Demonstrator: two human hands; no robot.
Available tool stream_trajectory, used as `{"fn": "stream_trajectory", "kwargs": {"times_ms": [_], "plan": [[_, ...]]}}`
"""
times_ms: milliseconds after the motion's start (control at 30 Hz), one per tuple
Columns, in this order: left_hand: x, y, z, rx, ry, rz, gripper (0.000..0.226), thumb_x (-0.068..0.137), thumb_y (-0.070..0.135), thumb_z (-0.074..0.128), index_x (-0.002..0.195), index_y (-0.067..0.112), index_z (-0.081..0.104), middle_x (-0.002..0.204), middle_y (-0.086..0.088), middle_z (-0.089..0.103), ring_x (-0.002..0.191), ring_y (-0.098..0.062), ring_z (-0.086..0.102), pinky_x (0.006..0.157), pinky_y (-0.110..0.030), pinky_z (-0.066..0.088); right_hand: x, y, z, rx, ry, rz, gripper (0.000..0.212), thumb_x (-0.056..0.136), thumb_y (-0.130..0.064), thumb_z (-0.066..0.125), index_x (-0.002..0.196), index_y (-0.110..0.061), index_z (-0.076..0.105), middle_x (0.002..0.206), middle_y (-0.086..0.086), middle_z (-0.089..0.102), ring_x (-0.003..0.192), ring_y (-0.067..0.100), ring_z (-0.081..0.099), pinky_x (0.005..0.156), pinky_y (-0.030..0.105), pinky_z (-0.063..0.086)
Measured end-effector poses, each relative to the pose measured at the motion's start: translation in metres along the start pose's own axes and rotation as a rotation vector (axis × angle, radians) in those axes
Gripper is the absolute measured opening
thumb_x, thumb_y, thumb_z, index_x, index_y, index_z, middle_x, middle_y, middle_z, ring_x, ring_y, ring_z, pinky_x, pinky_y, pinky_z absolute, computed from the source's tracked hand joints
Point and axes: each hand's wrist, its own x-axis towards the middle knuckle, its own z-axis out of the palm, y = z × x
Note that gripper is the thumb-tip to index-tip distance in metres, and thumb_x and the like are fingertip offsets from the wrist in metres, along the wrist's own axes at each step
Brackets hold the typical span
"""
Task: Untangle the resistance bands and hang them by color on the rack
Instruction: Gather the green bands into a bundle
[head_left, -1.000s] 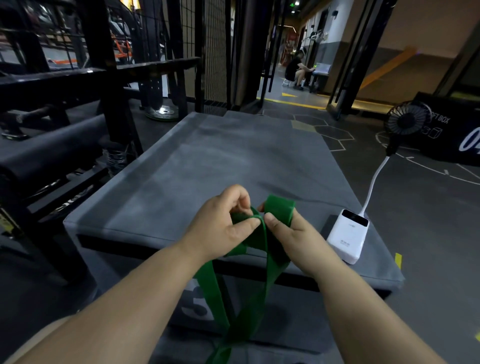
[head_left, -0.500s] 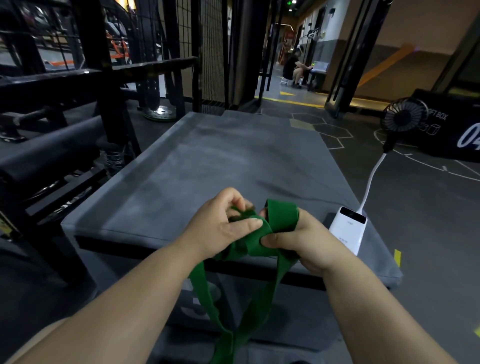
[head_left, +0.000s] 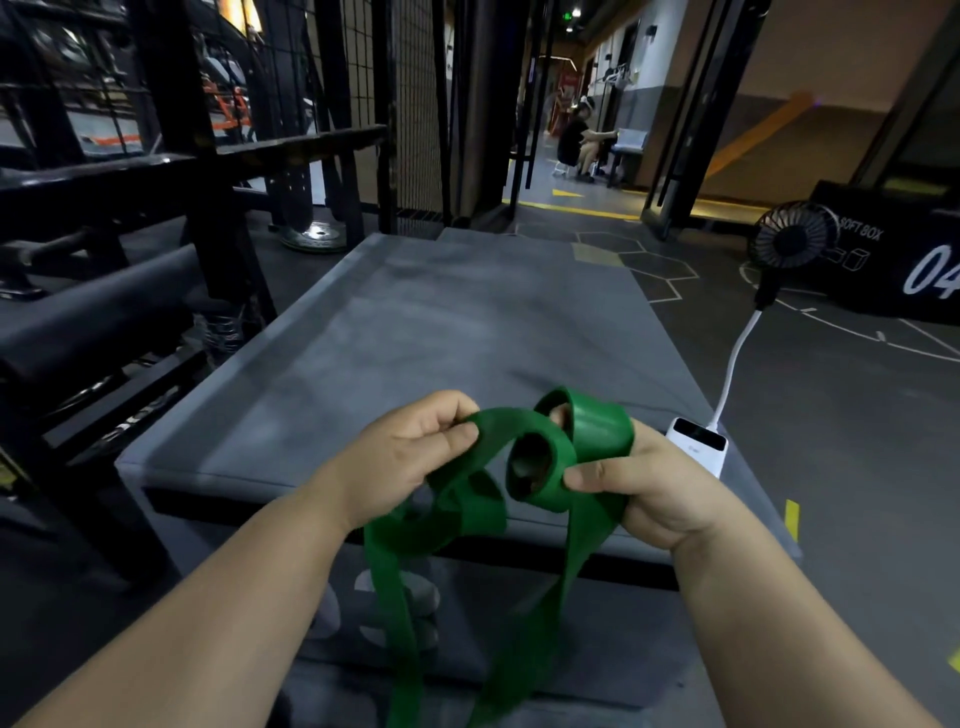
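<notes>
Head view: both hands (head_left: 410, 457) (head_left: 649, 488) grip looped green band (head_left: 540, 457).

One flat green rubber band (head_left: 597, 431) is counted in the fingers (head_left: 587, 475); one white power bank (head_left: 698, 447), one black fan (head_left: 792, 241) beyond.

One wide-angle camera worn on the person's head gives the only view. It faces forward and tilts down. The forearms enter from the bottom corners. The left hand (head_left: 410, 457) and right hand (head_left: 649, 488), both gripping the green band (head_left: 597, 431), sit close under the lens in the lower middle of the frame. The grey worktop (head_left: 415, 338) runs away from the camera through the centre. The upper left reaches a black metal frame (head_left: 171, 171), the top middle a far corridor (head_left: 571, 171), and the right side the floor (head_left: 831, 415).
</notes>
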Motion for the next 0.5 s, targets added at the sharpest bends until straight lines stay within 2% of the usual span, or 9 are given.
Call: {"fn": "stream_trajectory", "kwargs": {"times_ms": [100,167,267,333,433,500], "plan": [[-0.008,0.015,-0.004,-0.099,-0.114,-0.008,0.013,0.098,0.008,0.048,0.089,0.001,0.054,0.063,0.009,0.057,0.054,0.0,0.051,0.054,-0.013,0.041,-0.003,0.0,-0.002,0.006,-0.068,0.095,0.046,0.057,0.01,0.064,0.096,-0.012,0.076,0.088,0.011,0.072,0.08,0.022,0.069,0.071,0.031,0.056],[-0.011,0.021,-0.002,-0.128,-0.195,-0.034,0.011,0.096,0.005,0.048,0.089,0.002,0.056,0.063,0.009,0.06,0.053,0.001,0.054,0.052,-0.012,0.043,-0.003,0.005,0.001,0.044,-0.111,0.159,0.051,0.054,0.008,0.062,0.098,-0.012,0.077,0.09,0.012,0.073,0.081,0.022,0.071,0.069,0.032,0.057],[-0.013,0.022,0.0,-0.104,-0.255,-0.062,0.009,0.091,0.014,0.056,0.089,0.011,0.064,0.074,0.003,0.066,0.063,-0.006,0.06,0.058,-0.017,0.048,-0.003,0.01,0.004,0.132,-0.127,0.193,0.056,0.05,-0.002,0.066,0.104,-0.011,0.075,0.096,0.015,0.072,0.084,0.025,0.07,0.071,0.033,0.056],[-0.014,0.023,0.0,-0.047,-0.279,-0.093,0.01,0.091,0.017,0.056,0.09,0.015,0.066,0.079,0.001,0.067,0.069,-0.009,0.062,0.061,-0.02,0.049,-0.003,0.011,0.003,0.169,-0.176,0.186,0.062,0.051,-0.012,0.077,0.113,-0.01,0.072,0.105,0.015,0.071,0.092,0.027,0.068,0.08,0.036,0.055],[-0.013,0.022,0.0,0.027,-0.276,-0.117,0.01,0.097,0.009,0.052,0.094,0.008,0.062,0.075,0.007,0.066,0.063,-0.002,0.058,0.056,-0.012,0.044,-0.001,0.013,0.001,0.196,-0.222,0.192,0.071,0.06,-0.031,0.084,0.123,-0.007,0.064,0.115,0.016,0.067,0.103,0.029,0.065,0.089,0.039,0.051],[-0.012,0.02,0.001,0.057,-0.274,-0.116,0.009,0.097,0.01,0.053,0.095,0.009,0.061,0.076,0.007,0.064,0.063,-0.002,0.056,0.057,-0.013,0.043,0.001,0.013,0.004,0.146,-0.212,0.228,0.081,0.058,-0.036,0.088,0.126,-0.002,0.058,0.114,0.017,0.066,0.101,0.029,0.065,0.087,0.039,0.052]]}}
